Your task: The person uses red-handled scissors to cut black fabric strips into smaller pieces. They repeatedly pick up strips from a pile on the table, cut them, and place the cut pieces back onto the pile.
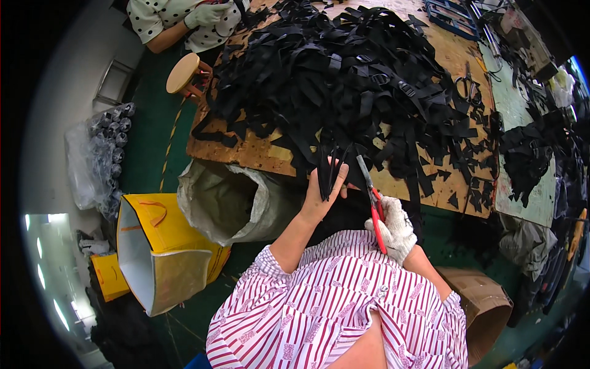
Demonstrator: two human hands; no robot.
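Observation:
My bare left hand (324, 187) is closed on a bunch of narrow black webbing straps (330, 169) at the near edge of the table. In a white knitted glove, my right hand (396, 230) grips red-handled scissors (376, 212). Their grey blades point up and to the left, beside the straps in my left hand, and look nearly together. Just beyond both hands lies a large heap of black straps (307, 80), with several plastic buckles (379, 79) among them.
The wooden table (258, 154) carries scraps and another pair of scissors (468, 86) at right. Below its left edge stand a white woven sack (264, 203) and a yellow bag (163, 227). A round stool (183, 74) and a gloved co-worker's hand (206, 15) are at far left. A cardboard box (476, 295) sits lower right.

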